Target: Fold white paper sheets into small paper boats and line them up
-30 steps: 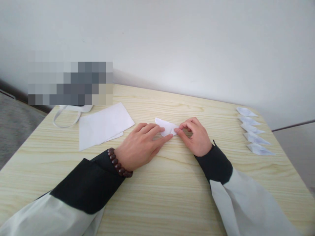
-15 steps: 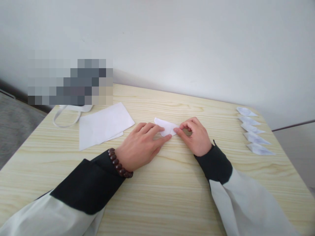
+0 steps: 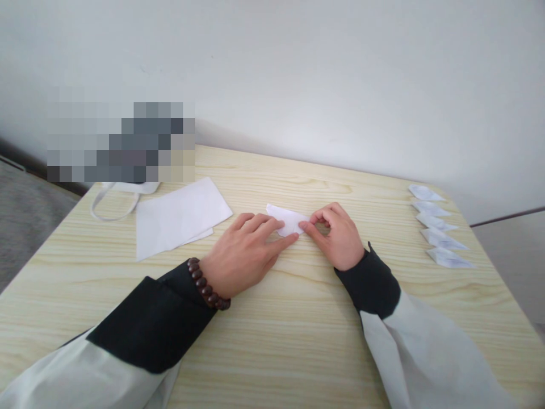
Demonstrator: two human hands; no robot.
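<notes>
A small folded piece of white paper [image 3: 289,216] lies on the wooden table between my hands. My left hand [image 3: 244,250], with a dark beaded bracelet at the wrist, rests on its left part. The fingers are stretched out and the thumb lies along the near edge, pressing the paper down. At the right end of the paper, my right hand [image 3: 336,236] pinches it between thumb and forefinger, the other fingers curled. My fingertips hide parts of the paper's near and right edges.
Flat white sheets [image 3: 183,216] lie overlapping to the left of my hands. Several folded white paper pieces [image 3: 443,238] form a column near the table's right edge. Behind the sheets sits a blurred-out object [image 3: 136,147] with a white strap [image 3: 114,217]. A wall [image 3: 319,85] borders the table's [image 3: 276,352] far side.
</notes>
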